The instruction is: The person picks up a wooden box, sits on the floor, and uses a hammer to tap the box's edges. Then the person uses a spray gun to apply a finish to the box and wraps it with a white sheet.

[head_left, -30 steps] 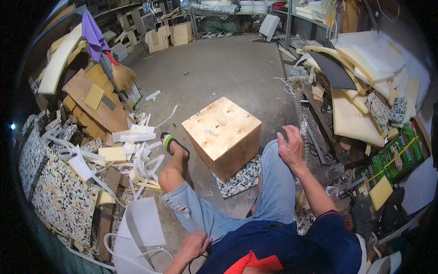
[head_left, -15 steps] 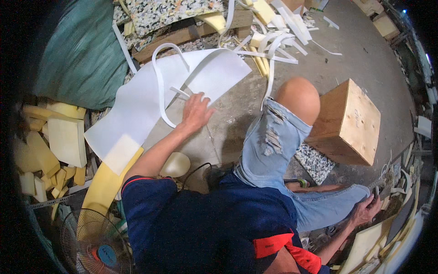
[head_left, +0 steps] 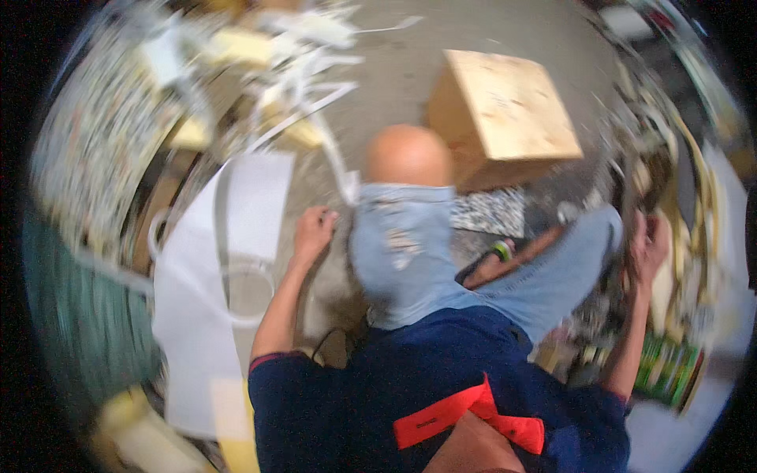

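My left hand (head_left: 314, 233) hangs over the floor between the white foam sheet (head_left: 177, 331) and my raised knee. Its fingers are loosely bent and slightly apart, with nothing visible in them. A thin white foam strip (head_left: 252, 322) curls in a loop over the sheet, left of my forearm. Out at the right, past my other knee, my right hand (head_left: 649, 246) is closed. Blur hides what its fingers hold, beside a pile of foam offcuts (head_left: 680, 272).
A wooden box (head_left: 512, 106) stands on the floor ahead, with a speckled foam piece (head_left: 489, 211) by it. White foam scraps (head_left: 315, 75) lie heaped at the far left. Green sheeting (head_left: 87, 315) covers something at the left. A green printed package (head_left: 666, 369) lies near my right forearm.
My view has swung to the right and is blurred. My left hand has come off the white strip and sheet. My right hand has moved forward, beyond my right knee.
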`<move>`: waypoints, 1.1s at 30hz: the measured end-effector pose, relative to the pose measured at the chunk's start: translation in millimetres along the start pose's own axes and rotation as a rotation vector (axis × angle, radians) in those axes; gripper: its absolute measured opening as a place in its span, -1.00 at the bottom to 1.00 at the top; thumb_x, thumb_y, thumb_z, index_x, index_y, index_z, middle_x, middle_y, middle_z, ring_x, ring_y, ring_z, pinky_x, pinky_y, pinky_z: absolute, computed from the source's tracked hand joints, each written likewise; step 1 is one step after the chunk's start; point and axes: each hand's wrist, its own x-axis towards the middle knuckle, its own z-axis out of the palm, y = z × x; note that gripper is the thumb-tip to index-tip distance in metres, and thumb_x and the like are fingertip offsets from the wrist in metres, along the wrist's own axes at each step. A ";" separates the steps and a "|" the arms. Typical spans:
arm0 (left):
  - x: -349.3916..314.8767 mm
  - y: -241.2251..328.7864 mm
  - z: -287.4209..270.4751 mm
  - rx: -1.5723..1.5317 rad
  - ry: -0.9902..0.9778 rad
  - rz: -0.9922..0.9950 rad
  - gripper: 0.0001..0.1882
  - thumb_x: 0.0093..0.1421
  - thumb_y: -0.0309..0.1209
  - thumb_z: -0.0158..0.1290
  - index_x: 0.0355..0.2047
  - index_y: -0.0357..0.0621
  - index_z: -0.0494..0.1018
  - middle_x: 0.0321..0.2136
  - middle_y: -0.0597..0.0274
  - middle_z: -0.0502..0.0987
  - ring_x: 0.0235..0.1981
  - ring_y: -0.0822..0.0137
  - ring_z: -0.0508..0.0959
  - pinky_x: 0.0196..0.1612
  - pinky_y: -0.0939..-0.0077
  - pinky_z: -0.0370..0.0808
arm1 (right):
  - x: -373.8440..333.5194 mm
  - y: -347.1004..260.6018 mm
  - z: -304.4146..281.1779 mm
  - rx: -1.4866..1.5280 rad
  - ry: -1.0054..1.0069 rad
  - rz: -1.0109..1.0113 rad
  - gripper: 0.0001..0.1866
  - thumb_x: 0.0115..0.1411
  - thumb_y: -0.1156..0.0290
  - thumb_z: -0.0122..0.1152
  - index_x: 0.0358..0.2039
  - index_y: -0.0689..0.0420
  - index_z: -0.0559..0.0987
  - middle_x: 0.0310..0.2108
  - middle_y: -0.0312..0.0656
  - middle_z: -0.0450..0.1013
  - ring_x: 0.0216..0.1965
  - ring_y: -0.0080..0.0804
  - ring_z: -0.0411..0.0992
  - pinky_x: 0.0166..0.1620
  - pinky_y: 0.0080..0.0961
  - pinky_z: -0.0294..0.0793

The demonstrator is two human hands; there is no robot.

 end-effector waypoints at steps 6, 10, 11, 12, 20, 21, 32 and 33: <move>169.3 123.9 -68.5 -0.374 0.213 0.200 -0.62 0.40 -0.14 0.00 -0.21 -0.24 0.57 -0.36 0.22 0.59 -0.34 0.46 0.50 -0.22 0.47 0.46 | -110.1 -54.7 -43.5 -0.147 -0.247 0.129 -0.53 -0.02 0.12 0.51 -0.40 0.18 0.43 -0.47 -0.05 0.36 -0.49 -0.09 0.37 -0.40 -0.24 0.36; 221.5 229.1 -124.9 -0.520 0.212 0.349 -0.63 0.39 -0.22 0.03 -0.04 -0.29 0.56 -0.22 0.16 0.63 -0.20 0.39 0.55 -0.07 0.48 0.47 | -177.0 -92.9 -50.2 -0.099 -0.371 0.305 -0.41 -0.14 -0.01 0.56 -0.45 0.18 0.41 -0.49 -0.08 0.35 -0.47 -0.02 0.38 -0.39 -0.19 0.38; 224.4 257.2 -127.6 -0.557 0.145 0.356 -0.63 0.40 -0.22 0.02 -0.02 -0.30 0.54 -0.15 0.15 0.62 -0.12 0.37 0.56 -0.01 0.47 0.46 | -187.3 -99.0 -49.3 -0.081 -0.386 0.297 -0.40 -0.14 -0.02 0.56 -0.46 0.18 0.41 -0.49 -0.08 0.36 -0.47 -0.03 0.39 -0.40 -0.21 0.39; 223.1 283.6 -127.2 -0.506 0.092 0.436 -0.57 0.40 -0.14 0.00 0.05 -0.24 0.51 -0.08 0.19 0.60 -0.08 0.33 0.57 -0.08 0.44 0.48 | -195.2 -103.7 -49.3 -0.069 -0.411 0.271 -0.40 -0.15 -0.03 0.57 -0.47 0.19 0.41 -0.49 -0.08 0.37 -0.48 -0.04 0.40 -0.41 -0.22 0.39; 154.0 360.4 -79.3 0.107 -0.465 0.943 -0.58 0.22 -0.25 0.21 0.02 -0.20 0.50 -0.15 -0.03 0.62 -0.21 0.13 0.61 -0.14 0.27 0.54 | -221.3 -120.6 -66.1 -0.055 -0.433 0.202 -0.35 -0.19 -0.09 0.58 -0.47 0.18 0.39 -0.51 -0.11 0.33 -0.53 -0.13 0.41 -0.50 -0.27 0.39; 147.4 356.4 -75.7 0.173 -0.502 0.947 -0.59 0.20 -0.27 0.21 0.00 -0.20 0.50 -0.17 -0.06 0.61 -0.22 0.09 0.61 -0.16 0.24 0.54 | -223.1 -122.4 -66.6 -0.063 -0.440 0.193 -0.34 -0.19 -0.09 0.58 -0.46 0.18 0.39 -0.51 -0.11 0.33 -0.54 -0.13 0.40 -0.50 -0.26 0.38; 155.5 273.8 -84.5 0.458 -0.363 0.963 -0.70 0.15 -0.34 0.22 -0.16 -0.21 0.49 -0.28 -0.12 0.57 -0.23 -0.13 0.56 -0.22 0.10 0.48 | -231.4 -124.7 -43.2 -0.190 -0.425 0.249 -0.44 0.01 -0.09 0.43 -0.43 0.16 0.41 -0.48 -0.05 0.36 -0.46 0.01 0.43 -0.46 -0.14 0.38; 153.5 267.7 -85.6 0.380 -0.327 1.004 -0.72 0.15 -0.35 0.22 -0.17 -0.20 0.49 -0.33 -0.10 0.56 -0.28 -0.12 0.55 -0.24 0.10 0.47 | -229.9 -122.1 -37.6 -0.144 -0.413 0.212 -0.47 0.04 -0.07 0.40 -0.44 0.15 0.42 -0.48 -0.05 0.37 -0.45 0.03 0.44 -0.45 -0.13 0.38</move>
